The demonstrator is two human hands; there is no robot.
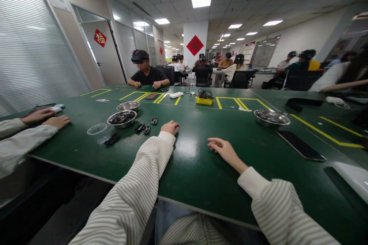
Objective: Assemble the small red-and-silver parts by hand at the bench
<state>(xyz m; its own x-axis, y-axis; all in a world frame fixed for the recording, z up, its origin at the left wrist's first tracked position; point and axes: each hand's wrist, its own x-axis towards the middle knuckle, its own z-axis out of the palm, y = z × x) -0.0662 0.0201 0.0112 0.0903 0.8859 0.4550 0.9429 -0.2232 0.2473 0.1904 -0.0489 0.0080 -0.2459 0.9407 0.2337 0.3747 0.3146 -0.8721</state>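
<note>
My left hand (170,127) rests on the green table (198,122) in a loose curl, and I see nothing held in it. Closest to it are several small black plastic parts (146,129), lying to its left. My right hand (224,149) is apart from it on the right, low over or on the table, with its fingers stretched out to the left and nothing in them. Farther left, a steel bowl (111,122) holds many black parts. A clear plastic cup (96,130) and a larger black part (112,139) stand beside that bowl.
Another steel bowl (135,108) is just behind the first; a third bowl (271,124) and a phone (300,145) lie right. Farther back are a yellow box (204,100) with black cable and a bottle (193,83). A neighbour's hands (57,121) rest left; a person (148,74) sits opposite.
</note>
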